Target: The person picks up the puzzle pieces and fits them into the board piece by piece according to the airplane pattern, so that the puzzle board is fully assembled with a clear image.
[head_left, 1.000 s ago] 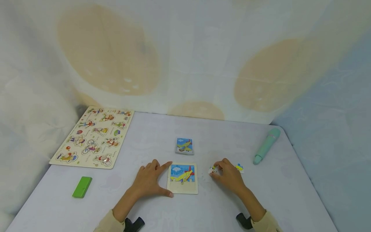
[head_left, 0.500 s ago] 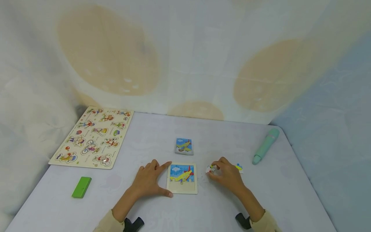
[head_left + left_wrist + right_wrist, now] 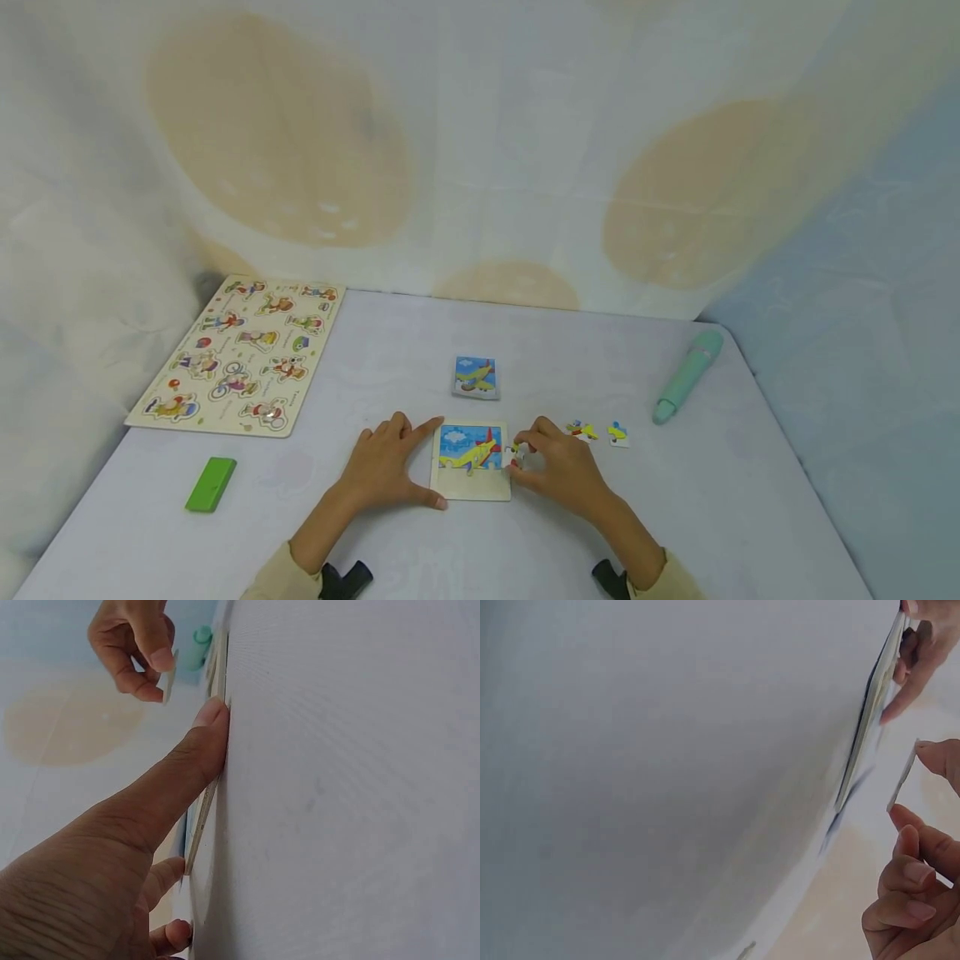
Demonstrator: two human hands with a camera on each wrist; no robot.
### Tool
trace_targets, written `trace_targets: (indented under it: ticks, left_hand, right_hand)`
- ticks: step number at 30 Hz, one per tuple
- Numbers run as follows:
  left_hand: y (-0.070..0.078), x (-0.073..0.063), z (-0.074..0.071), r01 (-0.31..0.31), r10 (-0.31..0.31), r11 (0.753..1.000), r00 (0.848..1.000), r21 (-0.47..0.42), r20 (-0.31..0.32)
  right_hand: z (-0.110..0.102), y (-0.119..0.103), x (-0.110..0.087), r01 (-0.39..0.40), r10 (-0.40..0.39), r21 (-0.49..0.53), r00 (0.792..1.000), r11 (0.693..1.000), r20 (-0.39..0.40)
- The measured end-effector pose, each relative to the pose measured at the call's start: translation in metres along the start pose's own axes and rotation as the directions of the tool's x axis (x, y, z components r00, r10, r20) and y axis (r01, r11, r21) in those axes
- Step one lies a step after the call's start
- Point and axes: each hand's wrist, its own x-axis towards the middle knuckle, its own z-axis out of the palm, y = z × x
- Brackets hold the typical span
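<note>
In the head view a wooden puzzle tray [image 3: 471, 485] lies mid-table, its upper part filled with a yellow airplane picture on blue; the lower part is bare wood. My left hand [image 3: 385, 467] rests at its left side, index finger and thumb spread toward the two left corners. The thumb touches the tray's edge in the left wrist view. My right hand [image 3: 566, 471] pinches a small puzzle piece [image 3: 513, 455] between thumb and index finger, just off the tray's right edge. The right wrist view shows that thin puzzle piece [image 3: 904, 776] edge-on, above the table.
Two loose puzzle pieces, a red-and-yellow piece [image 3: 582, 430] and a blue-and-yellow piece [image 3: 618, 433], lie beyond the right hand. Behind the tray sits a small airplane picture block [image 3: 476, 378]. A large picture board [image 3: 240, 358], a green block [image 3: 212, 484] and a mint-green pen-shaped object [image 3: 688, 377] lie around.
My right hand has moved left with the puzzle piece, from beside the loose pieces to the tray's right edge. The red-and-yellow piece now shows. My left hand and the tray stay put.
</note>
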Motion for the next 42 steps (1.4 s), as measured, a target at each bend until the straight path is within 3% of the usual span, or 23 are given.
trace_targets:
  ticks: [7, 15, 23, 35, 42]
  left_hand:
    - [-0.001, 0.000, 0.002, -0.006, 0.006, 1.000, 1.000, 0.011, -0.007]
    - [0.000, -0.001, 0.000, -0.004, 0.004, 1.000, 1.000, 0.009, -0.003]
    - [0.000, -0.001, -0.002, -0.005, 0.006, 1.000, 1.000, 0.019, -0.003]
    - [0.000, 0.000, -0.001, -0.015, 0.015, 1.000, 1.000, 0.022, -0.014]
    - [0.001, -0.001, -0.004, -0.011, 0.011, 1.000, 1.000, 0.005, -0.010]
  right_hand:
    - [0.003, -0.017, 0.003, -0.009, 0.009, -0.003, 0.997, 1.000, 0.073]
    - [0.007, -0.025, 0.005, 0.051, -0.053, 0.024, 0.995, 0.998, 0.087]
    - [0.009, -0.037, 0.009, 0.071, -0.075, 0.030, 0.985, 0.997, 0.157]
    - [0.019, -0.051, 0.015, 0.171, -0.166, -0.009, 0.967, 0.985, 0.195]
    - [0.028, -0.056, 0.021, 0.183, -0.164, -0.058, 0.957, 0.981, 0.241]
